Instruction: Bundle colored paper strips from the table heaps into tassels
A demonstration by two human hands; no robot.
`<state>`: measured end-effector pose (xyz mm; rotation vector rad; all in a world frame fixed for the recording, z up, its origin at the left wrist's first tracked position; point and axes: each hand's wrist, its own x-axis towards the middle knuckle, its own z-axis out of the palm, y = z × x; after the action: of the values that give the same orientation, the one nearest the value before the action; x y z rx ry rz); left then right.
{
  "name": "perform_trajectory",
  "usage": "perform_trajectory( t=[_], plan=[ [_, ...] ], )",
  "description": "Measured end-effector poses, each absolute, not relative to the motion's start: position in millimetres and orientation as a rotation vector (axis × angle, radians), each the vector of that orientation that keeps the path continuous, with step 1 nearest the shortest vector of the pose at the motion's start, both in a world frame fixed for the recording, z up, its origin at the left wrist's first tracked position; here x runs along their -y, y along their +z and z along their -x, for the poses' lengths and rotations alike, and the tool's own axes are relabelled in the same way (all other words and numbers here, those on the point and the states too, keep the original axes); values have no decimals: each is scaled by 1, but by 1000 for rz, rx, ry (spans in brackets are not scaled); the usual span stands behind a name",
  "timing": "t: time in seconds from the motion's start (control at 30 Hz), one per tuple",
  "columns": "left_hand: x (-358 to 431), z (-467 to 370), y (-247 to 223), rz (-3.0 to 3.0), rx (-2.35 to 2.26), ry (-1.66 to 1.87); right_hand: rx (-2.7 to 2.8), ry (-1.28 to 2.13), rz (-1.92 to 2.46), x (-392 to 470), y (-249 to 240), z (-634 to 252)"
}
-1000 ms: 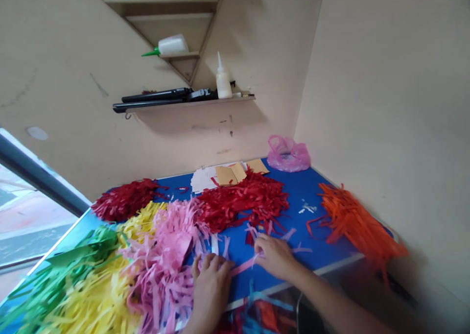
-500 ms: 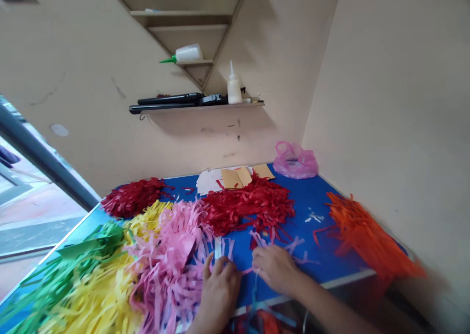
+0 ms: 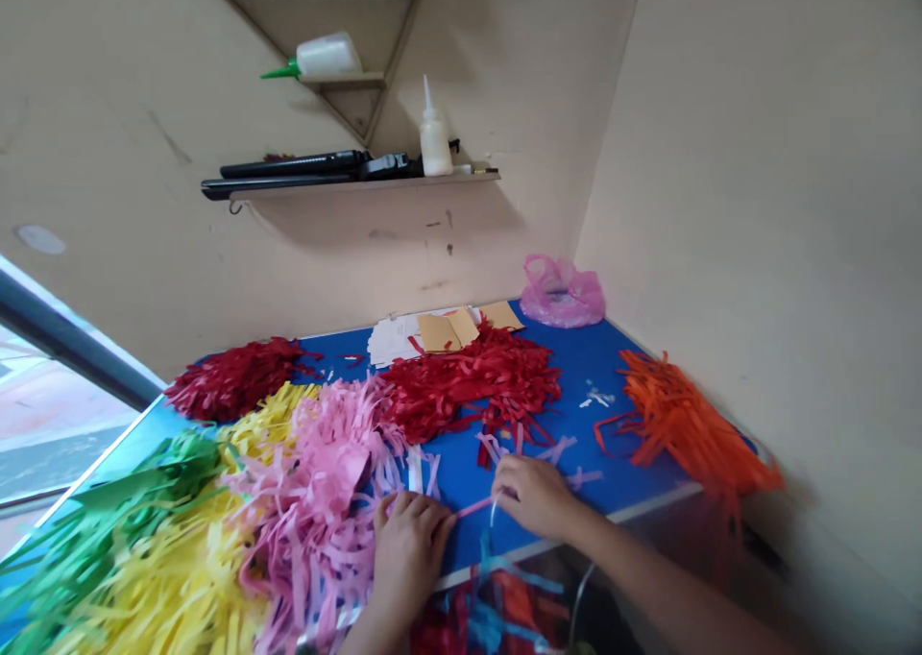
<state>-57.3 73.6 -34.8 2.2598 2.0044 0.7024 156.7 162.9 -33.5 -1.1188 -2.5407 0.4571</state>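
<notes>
My left hand (image 3: 412, 542) rests at the table's front edge with its fingers curled down, beside a heap of pink paper fringe (image 3: 335, 492). Across the short gap to my right hand (image 3: 531, 497) runs a narrow pink paper strip (image 3: 473, 508), pulled fairly straight. Both hands are closed on its ends, though the fingertips are partly hidden. A thin pale string (image 3: 493, 515) hangs below my right fingers, with blue strips (image 3: 484, 561) lower down. Loose lilac strips (image 3: 585, 479) lie around the right hand.
Red fringe (image 3: 468, 381), yellow fringe (image 3: 173, 578), green fringe (image 3: 144, 492) and orange fringe (image 3: 684, 429) cover parts of the blue table (image 3: 583, 367). Brown card (image 3: 438, 333) and a pink plastic bag (image 3: 566, 300) sit behind. A wall shelf (image 3: 346, 191) holds a squeeze bottle (image 3: 435, 144).
My view has shifted to the right and down. The gap between my hands is a little wider, and more of the pink strip shows between them.
</notes>
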Motion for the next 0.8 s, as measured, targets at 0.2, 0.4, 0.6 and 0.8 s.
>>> perform_trajectory(
  t=[0.2,0.4,0.6,0.8],
  plan=[
    [-81,50,-30,-2264,-2132,516,2558,428,1223,-164,-35,-147],
    [-83,56,-45,-2628,-1928,621,2751,295,947,-167,-29,-149],
    [-90,51,-48,-2689,-1748,927,2840,104,797,-170,-30,-147],
    [-97,43,-29,-2702,-1771,793,2883,102,703,-174,-36,-131]
  ],
)
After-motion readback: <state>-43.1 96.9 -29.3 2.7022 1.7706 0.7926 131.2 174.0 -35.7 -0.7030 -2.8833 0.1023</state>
